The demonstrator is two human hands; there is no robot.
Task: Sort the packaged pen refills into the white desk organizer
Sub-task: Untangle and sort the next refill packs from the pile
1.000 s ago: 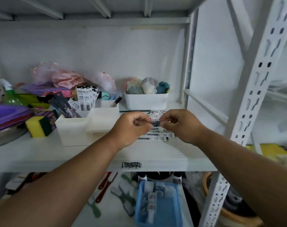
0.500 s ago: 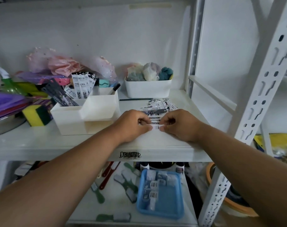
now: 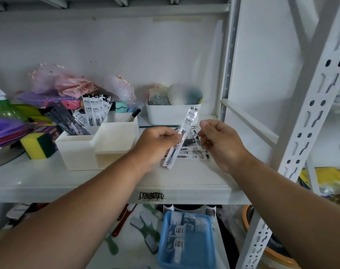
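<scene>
My left hand (image 3: 157,144) pinches one packaged pen refill (image 3: 186,125) near its middle and holds it slanted above the shelf, top end pointing up and right. My right hand (image 3: 221,142) hovers just right of it with loosely curled fingers, holding nothing. Below the hands a pile of packaged refills (image 3: 192,151) lies flat on the shelf. The white desk organizer (image 3: 91,150) stands to the left; several refill packs (image 3: 95,111) stand upright in its back compartments and dark packs lean in its left one.
A white bin (image 3: 171,114) of soft items stands behind the pile. A yellow-green sponge (image 3: 38,145), purple items and pink netting crowd the left. A white shelf post (image 3: 308,121) rises on the right. On the lower shelf sit a blue tray (image 3: 186,243) and green brushes.
Both hands were pressed together on the pile at the shelf; now my left hand has lifted one refill pack clear and my right hand has let go and drawn apart to the right.
</scene>
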